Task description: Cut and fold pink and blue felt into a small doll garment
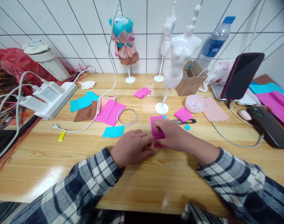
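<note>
A magenta paper piece (156, 129) lies on the wooden table in front of me, partly covered by my right hand (171, 134). The fingers of that hand are bent, with thumb and index finger at the paper's right side, a gap showing between them. Just left of the paper, my left hand (134, 147) rests on the table, fingers loosely spread and apparently empty. Beyond the right hand are dark-handled scissors (190, 121), a folded magenta piece (183, 114) and small blue scraps (187, 127). A blue strip (113, 131) lies beyond the left hand.
White mannequins (182, 53) and a dressed one (125, 43) stand at the back. A pink bead dish (196, 104), cardboard box (190, 77), propped phone (242, 76) and another phone (270, 126) are right. Left are a power strip (60, 101), a cable (114, 74) and a ring (127, 117).
</note>
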Tool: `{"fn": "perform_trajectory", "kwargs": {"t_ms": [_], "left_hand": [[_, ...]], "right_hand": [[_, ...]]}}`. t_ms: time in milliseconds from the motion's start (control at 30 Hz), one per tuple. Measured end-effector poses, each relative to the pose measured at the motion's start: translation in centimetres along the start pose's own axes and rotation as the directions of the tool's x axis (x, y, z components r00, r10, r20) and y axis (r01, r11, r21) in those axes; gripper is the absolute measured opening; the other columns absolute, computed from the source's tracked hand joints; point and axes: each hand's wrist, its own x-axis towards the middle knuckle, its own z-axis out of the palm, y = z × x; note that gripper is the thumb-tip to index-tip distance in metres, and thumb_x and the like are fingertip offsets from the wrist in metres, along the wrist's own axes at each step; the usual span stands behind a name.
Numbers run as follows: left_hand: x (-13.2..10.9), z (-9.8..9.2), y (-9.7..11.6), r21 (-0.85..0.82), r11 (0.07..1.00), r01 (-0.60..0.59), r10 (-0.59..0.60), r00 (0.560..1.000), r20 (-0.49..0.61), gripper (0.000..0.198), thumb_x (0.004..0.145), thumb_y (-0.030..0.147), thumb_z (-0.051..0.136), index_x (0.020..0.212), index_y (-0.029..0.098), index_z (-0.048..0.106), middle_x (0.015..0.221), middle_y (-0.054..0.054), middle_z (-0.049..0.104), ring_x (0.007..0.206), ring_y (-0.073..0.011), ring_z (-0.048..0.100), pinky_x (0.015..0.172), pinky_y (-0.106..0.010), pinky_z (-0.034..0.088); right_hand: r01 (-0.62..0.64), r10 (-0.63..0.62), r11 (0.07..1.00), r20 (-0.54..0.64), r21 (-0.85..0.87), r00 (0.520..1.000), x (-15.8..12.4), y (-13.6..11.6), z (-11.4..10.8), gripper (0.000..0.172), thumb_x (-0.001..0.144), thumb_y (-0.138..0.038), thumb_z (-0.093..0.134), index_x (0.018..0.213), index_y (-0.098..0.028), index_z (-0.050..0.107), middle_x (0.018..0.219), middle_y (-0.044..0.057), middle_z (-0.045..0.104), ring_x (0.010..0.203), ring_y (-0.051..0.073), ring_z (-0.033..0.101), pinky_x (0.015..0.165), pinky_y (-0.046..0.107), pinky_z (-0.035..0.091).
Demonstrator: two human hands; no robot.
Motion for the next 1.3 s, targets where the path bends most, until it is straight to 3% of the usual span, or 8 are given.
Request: {"fn": "perform_trajectory", "kwargs": {"t_ms": [433, 567, 633, 733, 833, 900, 1000, 1300], "left_hand": [[0.5, 0.3, 0.1, -0.028, 0.998, 0.056, -0.057, 0.998, -0.027, 0.020, 0.088, 0.037, 0.059, 0.079, 0.020, 0.063, 0.071, -0.001, 0.062, 0.069, -0.0167, 0.055, 0.062, -0.029, 0.039], [0.0, -0.5, -0.8, -0.148, 0.988, -0.039, 0.038, 0.999, -0.010, 0.016, 0.086, 0.036, 0.061, 0.090, 0.022, 0.069, 0.080, -0.003, 0.064, 0.077, -0.0170, 0.057, 0.068, -0.028, 0.042], [-0.4, -1.0, -1.6, -0.196, 0.977, -0.077, 0.066, 0.996, -0.064, 0.016, 0.087, 0.033, 0.061, 0.093, 0.022, 0.071, 0.080, -0.004, 0.065, 0.076, -0.0162, 0.057, 0.069, -0.028, 0.042], [-0.6, -1.3, -2.5, -0.312, 0.948, 0.060, -0.106, 0.986, -0.132, 0.023, 0.087, 0.036, 0.060, 0.082, 0.018, 0.073, 0.068, -0.003, 0.063, 0.065, -0.0136, 0.055, 0.063, -0.026, 0.041], [-0.5, -1.3, -2.5, -0.527, 0.811, 0.255, -0.295, 0.956, 0.009, 0.035, 0.088, 0.043, 0.056, 0.081, 0.014, 0.073, 0.065, -0.003, 0.064, 0.061, -0.0130, 0.055, 0.058, -0.023, 0.041], [-0.3, -1.3, -2.0, -0.635, 0.707, 0.312, -0.321, 0.941, 0.105, 0.040, 0.089, 0.045, 0.052, 0.083, 0.013, 0.073, 0.069, -0.004, 0.068, 0.065, -0.0142, 0.058, 0.060, -0.023, 0.043], [-0.1, -1.3, -0.9, -0.696, 0.646, 0.312, -0.332, 0.937, 0.112, 0.037, 0.088, 0.045, 0.054, 0.086, 0.013, 0.073, 0.076, -0.005, 0.070, 0.069, -0.0148, 0.059, 0.063, -0.024, 0.044], [-0.2, -0.6, -0.6, -0.649, 0.729, 0.217, -0.262, 0.965, 0.027, 0.022, 0.086, 0.032, 0.060, 0.086, 0.017, 0.075, 0.078, -0.004, 0.071, 0.070, -0.0141, 0.060, 0.065, -0.023, 0.045]], "right_hand": [[-0.023, 0.025, 0.999, 0.057, -0.023, 0.998, 0.0, -0.1, 0.2, 0.030, 0.065, -0.019, 0.073, 0.075, -0.021, 0.045, 0.080, -0.001, 0.055, 0.072, 0.016, 0.044, 0.062, 0.027, 0.028], [-0.051, 0.052, 0.999, 0.046, -0.011, 0.998, 0.3, 0.2, 0.3, 0.034, 0.062, -0.022, 0.076, 0.077, -0.021, 0.045, 0.083, 0.000, 0.056, 0.077, 0.017, 0.045, 0.065, 0.028, 0.029], [-0.076, 0.074, 0.996, 0.043, 0.045, 0.996, 0.3, 0.3, 0.1, 0.035, 0.060, -0.021, 0.076, 0.075, -0.021, 0.045, 0.080, -0.002, 0.054, 0.074, 0.015, 0.044, 0.064, 0.027, 0.029], [-0.106, 0.113, 0.974, -0.022, 0.201, 0.993, -0.1, 0.5, -0.7, 0.035, 0.060, -0.022, 0.076, 0.076, -0.021, 0.045, 0.077, -0.004, 0.051, 0.070, 0.014, 0.042, 0.062, 0.025, 0.031], [-0.072, 0.131, 0.955, -0.191, 0.287, 0.973, -0.8, 0.4, -1.2, 0.036, 0.061, -0.025, 0.076, 0.079, -0.022, 0.045, 0.079, -0.003, 0.050, 0.071, 0.014, 0.042, 0.064, 0.026, 0.034], [-0.036, 0.116, 0.955, -0.261, 0.293, 0.958, -1.2, 0.2, -1.0, 0.037, 0.063, -0.026, 0.076, 0.079, -0.022, 0.044, 0.079, -0.003, 0.049, 0.072, 0.014, 0.041, 0.065, 0.026, 0.034], [0.010, 0.076, 0.959, -0.288, 0.284, 0.955, -1.4, -0.4, -0.1, 0.036, 0.066, -0.025, 0.075, 0.077, -0.022, 0.041, 0.077, -0.003, 0.048, 0.071, 0.015, 0.041, 0.064, 0.027, 0.033], [0.001, 0.094, 0.936, -0.253, 0.351, 0.963, -1.3, -0.6, 1.1, 0.039, 0.066, -0.031, 0.077, 0.075, -0.022, 0.041, 0.074, -0.004, 0.045, 0.067, 0.014, 0.038, 0.062, 0.027, 0.031]]}}
